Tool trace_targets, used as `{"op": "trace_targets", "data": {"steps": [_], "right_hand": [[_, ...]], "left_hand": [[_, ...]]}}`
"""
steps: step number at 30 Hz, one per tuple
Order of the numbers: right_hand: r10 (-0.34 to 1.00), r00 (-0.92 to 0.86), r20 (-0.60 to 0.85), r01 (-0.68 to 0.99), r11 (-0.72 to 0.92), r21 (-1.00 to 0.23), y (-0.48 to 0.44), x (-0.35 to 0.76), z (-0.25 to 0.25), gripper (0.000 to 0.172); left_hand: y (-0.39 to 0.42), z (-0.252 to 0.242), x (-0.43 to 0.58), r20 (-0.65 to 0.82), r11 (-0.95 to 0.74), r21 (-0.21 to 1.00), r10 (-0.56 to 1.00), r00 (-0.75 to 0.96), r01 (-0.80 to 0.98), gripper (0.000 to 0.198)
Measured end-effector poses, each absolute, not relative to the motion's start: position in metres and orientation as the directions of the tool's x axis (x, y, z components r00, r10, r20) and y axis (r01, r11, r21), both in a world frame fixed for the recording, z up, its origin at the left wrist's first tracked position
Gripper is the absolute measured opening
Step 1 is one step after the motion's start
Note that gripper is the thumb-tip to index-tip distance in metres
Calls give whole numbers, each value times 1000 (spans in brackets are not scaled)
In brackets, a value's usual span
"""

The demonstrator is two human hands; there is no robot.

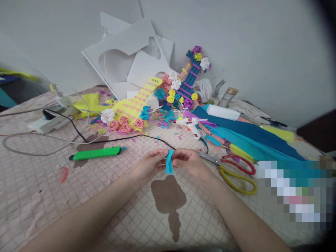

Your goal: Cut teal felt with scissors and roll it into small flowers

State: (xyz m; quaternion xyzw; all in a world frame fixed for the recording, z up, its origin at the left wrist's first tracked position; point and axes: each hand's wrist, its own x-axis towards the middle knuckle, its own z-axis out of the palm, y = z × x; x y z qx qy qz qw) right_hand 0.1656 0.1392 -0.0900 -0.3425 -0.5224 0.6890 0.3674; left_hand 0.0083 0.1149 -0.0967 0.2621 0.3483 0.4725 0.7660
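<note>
The left hand [151,161] and the right hand [190,161] are close together over the near middle of the table. Between them is a small, bright blue strip of paper [169,164]. It hangs down with a little bend in it. The left thumb and pointing finger are pinched shut on the top left part of the strip. The right fingers are curled, with a small gap by the thumb, and their tips are at the right side of the strip. I cannot tell if they pinch it too.

Under the hands is a pale tablecloth with a diamond pattern [126,217]. On it, near the hands, is a brown patch [169,196]. To the left lies a long, bright green cutter [97,153]. Just right of the right hand are big metal scissors with one red and one yellow handle [216,161]. A bit farther back is a white glue gun [194,131] with a black wire.

At the far middle is a yellow paper guitar [135,103] with pink stripes and paper flowers at its bottom. Beside it, a dark blue guitar with purple bars [191,80] leans up. Behind them stand cut white boards [119,40]. At the far right are big blue paper sheets [238,129].
</note>
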Motion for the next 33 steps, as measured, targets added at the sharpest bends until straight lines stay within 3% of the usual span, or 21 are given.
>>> {"op": "trace_targets", "data": {"steps": [11,20,27,33], "right_hand": [[889,-450,-84,-45,-117,-992,137,167,-92,14],[951,-273,144,274,220,-936,128,163,-83,5],[940,-291,179,364,282,-888,124,162,-82,8],[948,-294,120,384,232,-894,128,163,-88,8]], "left_hand": [[116,-99,8,-277,394,758,916,291,-519,24],[117,-103,8,-176,242,903,962,209,-355,23],[114,-94,10,-145,170,969,979,143,-178,22],[114,-93,8,-162,169,986,956,245,-10,40]]}}
